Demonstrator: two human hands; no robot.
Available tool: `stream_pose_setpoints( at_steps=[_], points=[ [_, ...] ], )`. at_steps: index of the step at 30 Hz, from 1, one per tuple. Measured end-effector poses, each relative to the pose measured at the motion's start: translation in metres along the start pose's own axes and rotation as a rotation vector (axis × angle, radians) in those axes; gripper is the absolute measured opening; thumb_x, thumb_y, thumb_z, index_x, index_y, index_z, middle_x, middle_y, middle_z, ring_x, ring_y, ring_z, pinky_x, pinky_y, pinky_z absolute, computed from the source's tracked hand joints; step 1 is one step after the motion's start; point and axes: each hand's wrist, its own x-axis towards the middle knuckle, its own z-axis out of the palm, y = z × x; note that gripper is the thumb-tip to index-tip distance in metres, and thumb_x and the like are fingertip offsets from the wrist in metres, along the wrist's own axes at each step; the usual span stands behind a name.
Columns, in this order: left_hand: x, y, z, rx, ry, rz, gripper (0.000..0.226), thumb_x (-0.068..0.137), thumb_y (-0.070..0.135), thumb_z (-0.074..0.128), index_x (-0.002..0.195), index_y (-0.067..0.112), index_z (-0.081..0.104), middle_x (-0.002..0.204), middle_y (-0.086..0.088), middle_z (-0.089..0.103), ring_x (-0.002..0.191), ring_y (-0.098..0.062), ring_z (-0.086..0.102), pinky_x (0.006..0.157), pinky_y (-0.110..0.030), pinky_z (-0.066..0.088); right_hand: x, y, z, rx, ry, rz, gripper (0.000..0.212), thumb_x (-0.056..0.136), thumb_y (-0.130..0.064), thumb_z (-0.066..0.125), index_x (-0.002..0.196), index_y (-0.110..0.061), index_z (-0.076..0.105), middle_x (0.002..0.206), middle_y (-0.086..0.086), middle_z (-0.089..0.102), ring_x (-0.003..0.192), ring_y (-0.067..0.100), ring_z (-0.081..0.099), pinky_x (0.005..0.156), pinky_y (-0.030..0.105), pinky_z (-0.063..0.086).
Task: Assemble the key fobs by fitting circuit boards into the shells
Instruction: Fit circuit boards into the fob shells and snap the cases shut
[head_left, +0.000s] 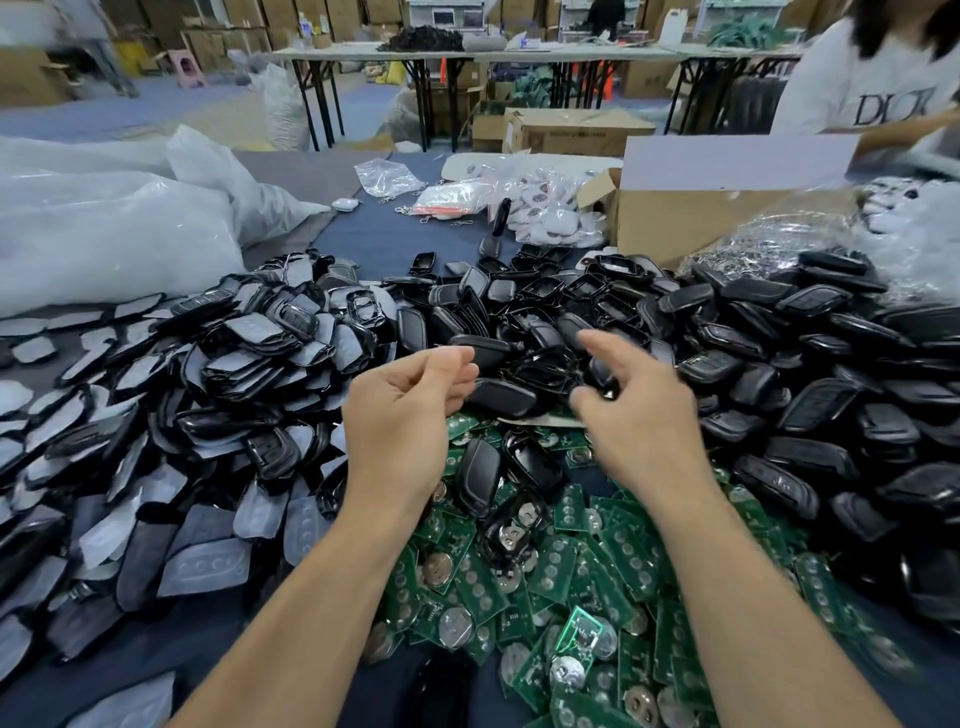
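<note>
Green circuit boards (550, 582) lay heaped nearest the camera on the blue table (384, 234), between the two forearms; each looked thin, stiff and light, with a round coin cell on one face, so I judged they would be best pinched by the bare edges, away from the cell and solder. To the left spread a pile of grey rubber button pads (208, 566), soft and floppy by the look of them; beyond, black shells (769, 332) were mounded across the middle and right of the table, glossy, hard and probably slippery, safest taken across the narrow sides.

The left hand (402, 415) hovered above the heap's far edge, fingers curled loosely toward the thumb, and appeared to hold nothing; just beside its fingertips lay a closed shell (501, 397), its long axis running roughly left to right, narrower end toward the right. The right hand (631, 410) was blurred, fingers half open, thumb drawn in near a small dark piece (605, 387); whether it gripped that piece I could not tell. A cardboard box (691, 218) stood at the far right.
</note>
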Motion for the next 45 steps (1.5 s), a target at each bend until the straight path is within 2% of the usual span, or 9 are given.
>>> stream_pose_setpoints(
  at_steps=[3, 7, 9, 17, 21, 27, 32, 36, 45],
  points=[
    [0.002, -0.001, -0.001, 0.065, 0.021, 0.042, 0.024, 0.101, 0.026, 0.063, 0.088, 0.033, 0.082, 0.085, 0.008, 0.081, 0.084, -0.011, 0.078, 0.08, -0.031, 0.061, -0.002, -0.003, 0.015, -0.298, -0.18, -0.111, 0.05, 0.092, -0.021, 0.07, 0.14, -0.032, 0.062, 0.136, 0.0, 0.06, 0.124, 0.023, 0.056, 0.111, 0.035, 0.042],
    [0.001, -0.002, -0.004, 0.167, 0.027, 0.054, 0.019, 0.095, 0.028, 0.067, 0.087, 0.038, 0.081, 0.082, 0.015, 0.08, 0.082, -0.01, 0.077, 0.081, -0.036, 0.064, -0.006, -0.004, 0.009, -0.194, 0.009, -0.077, 0.021, 0.094, -0.017, 0.067, 0.101, -0.032, 0.08, 0.076, -0.009, 0.073, 0.065, 0.014, 0.066, 0.065, 0.034, 0.059],
    [0.0, -0.002, -0.004, 0.236, 0.015, 0.077, 0.02, 0.092, 0.023, 0.075, 0.09, 0.042, 0.08, 0.084, 0.021, 0.079, 0.084, -0.003, 0.076, 0.079, -0.021, 0.062, -0.008, -0.006, 0.004, -0.095, 0.109, -0.063, 0.018, 0.094, -0.02, 0.066, 0.094, -0.033, 0.078, 0.06, -0.009, 0.068, 0.049, 0.012, 0.059, 0.05, 0.033, 0.053],
    [-0.007, -0.001, -0.001, 0.852, -0.346, 0.189, 0.048, 0.089, 0.017, 0.069, 0.129, 0.043, 0.071, 0.141, 0.027, 0.06, 0.139, 0.009, 0.042, 0.108, -0.001, 0.015, -0.014, -0.014, 0.009, -0.198, 0.123, 0.047, 0.047, 0.097, -0.027, 0.067, 0.142, -0.034, 0.059, 0.122, 0.003, 0.07, 0.109, 0.029, 0.066, 0.1, 0.041, 0.052],
    [-0.007, -0.001, 0.0, 0.964, -0.382, 0.259, 0.056, 0.091, 0.025, 0.069, 0.143, 0.039, 0.06, 0.151, 0.02, 0.054, 0.143, 0.001, 0.04, 0.114, -0.012, 0.021, -0.021, -0.023, 0.007, -0.195, 0.038, -0.09, 0.027, 0.093, -0.016, 0.06, 0.097, -0.034, 0.08, 0.088, -0.007, 0.078, 0.081, 0.021, 0.072, 0.079, 0.037, 0.06],
    [-0.003, -0.002, -0.001, 0.95, -0.164, 0.256, 0.034, 0.101, 0.018, 0.058, 0.125, 0.035, 0.075, 0.122, 0.0, 0.075, 0.113, -0.027, 0.064, 0.098, -0.037, 0.049, -0.02, -0.019, 0.007, -0.259, -0.218, -0.03, 0.015, 0.086, -0.026, 0.068, 0.094, -0.036, 0.074, 0.085, -0.01, 0.075, 0.083, 0.02, 0.068, 0.079, 0.034, 0.058],
    [-0.004, -0.005, -0.001, 0.982, -0.291, 0.257, 0.057, 0.096, 0.019, 0.062, 0.15, 0.033, 0.053, 0.143, 0.005, 0.06, 0.133, -0.017, 0.048, 0.112, -0.029, 0.034, -0.021, -0.019, 0.009, -0.182, -0.279, -0.118, 0.042, 0.089, -0.011, 0.064, 0.119, -0.039, 0.073, 0.092, -0.019, 0.067, 0.083, 0.007, 0.058, 0.072, 0.004, 0.041],
    [-0.001, -0.008, 0.001, 1.069, -0.338, 0.333, 0.044, 0.096, 0.031, 0.066, 0.139, 0.034, 0.06, 0.133, 0.008, 0.057, 0.124, -0.018, 0.047, 0.104, -0.029, 0.032, -0.017, -0.014, 0.007, -0.295, -0.203, -0.016, 0.048, 0.081, 0.0, 0.054, 0.11, -0.035, 0.069, 0.105, -0.001, 0.069, 0.094, 0.023, 0.062, 0.082, 0.035, 0.054],
    [-0.007, 0.002, 0.001, 0.701, 0.054, 0.267, 0.036, 0.099, 0.022, 0.066, 0.129, 0.042, 0.068, 0.087, 0.024, 0.065, 0.084, -0.011, 0.069, 0.078, -0.029, 0.055, -0.017, -0.011, 0.004, -0.518, -0.243, -0.041, 0.035, 0.093, -0.03, 0.071, 0.128, -0.032, 0.067, 0.123, -0.002, 0.06, 0.115, 0.025, 0.057, 0.094, 0.038, 0.047]
  ],
)
